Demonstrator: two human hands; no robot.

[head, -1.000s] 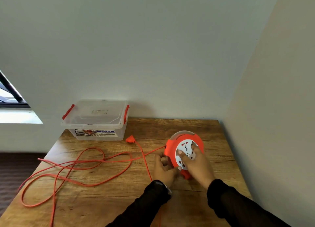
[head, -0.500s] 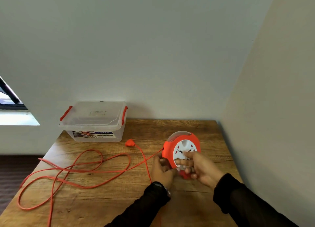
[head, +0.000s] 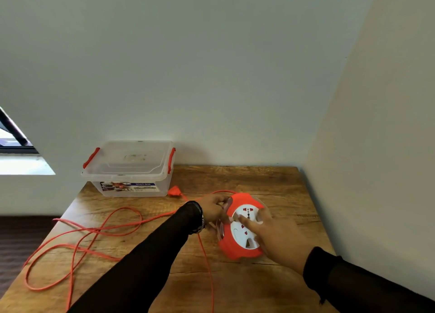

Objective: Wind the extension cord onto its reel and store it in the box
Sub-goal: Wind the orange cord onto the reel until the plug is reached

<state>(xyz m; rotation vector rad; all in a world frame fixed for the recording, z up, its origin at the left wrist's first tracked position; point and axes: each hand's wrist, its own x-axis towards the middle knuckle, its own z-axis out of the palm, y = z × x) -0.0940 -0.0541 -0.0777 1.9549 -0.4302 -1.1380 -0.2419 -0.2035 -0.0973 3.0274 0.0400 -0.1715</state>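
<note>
An orange reel (head: pixel 237 249) with a white socket face stands tilted on the wooden table (head: pixel 277 183). My left hand (head: pixel 213 208) grips the reel's upper left edge, where the orange cord (head: pixel 117 228) runs in. My right hand (head: pixel 277 237) lies on the white face, its forefinger stretched across it. Loose cord lies in loops over the left half of the table and hangs past the front edge. Its orange plug (head: pixel 174 191) lies near the box. The clear plastic box (head: pixel 129 171), lid shut with red clips, stands at the back left.
A wall runs along the table's back edge and another along its right edge. To the left is a window sill (head: pixel 23 167) and dark floor (head: pixel 23 232) below the table's left edge.
The reel has tipped and sits lower and larger in view. My left hand went from the reel's lower left to its upper left edge. My right fingers uncurled onto the white face.
</note>
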